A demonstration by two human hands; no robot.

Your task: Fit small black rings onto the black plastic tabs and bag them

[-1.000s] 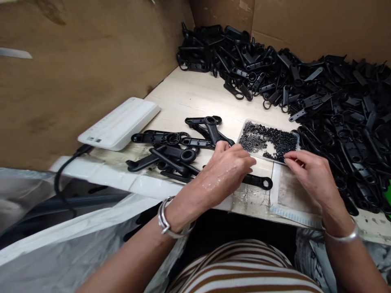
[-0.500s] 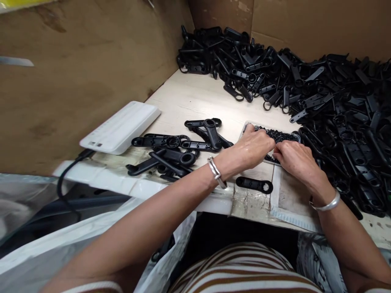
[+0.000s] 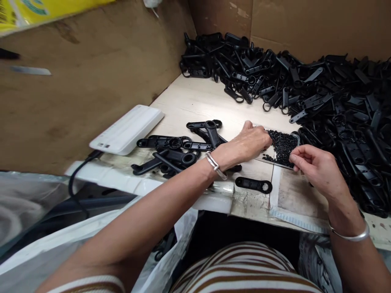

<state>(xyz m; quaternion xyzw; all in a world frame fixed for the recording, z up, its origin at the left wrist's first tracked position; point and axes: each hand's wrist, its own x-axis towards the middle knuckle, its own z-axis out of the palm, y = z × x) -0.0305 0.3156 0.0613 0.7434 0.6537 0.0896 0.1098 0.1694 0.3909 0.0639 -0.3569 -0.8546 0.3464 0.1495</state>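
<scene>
A shallow clear tray (image 3: 298, 140) holds a heap of tiny black parts (image 3: 281, 145). My left hand (image 3: 252, 141) is over the tray's left side, fingers curled down and fingertips hidden beneath it. By the tray's near right corner, my right hand (image 3: 319, 163) pinches thumb against forefinger. Whatever the pinch holds, if anything, is too small to make out. A single black plastic lever with a ring end (image 3: 253, 184) lies hollow side up on the table, in front of my left hand. Several similar black levers (image 3: 171, 156) are piled left of my left wrist.
A large heap of black levers (image 3: 308, 85) fills the table's back and right side against cardboard walls (image 3: 320, 28). At the left stands a white box-like device (image 3: 128, 129) with a black cable (image 3: 73, 183). A white plastic bag (image 3: 116, 228) hangs below the table edge.
My hands, close together over the tray before, have drawn apart. The right one has moved right and toward me, uncovering more of the tiny parts. The left has shifted slightly left.
</scene>
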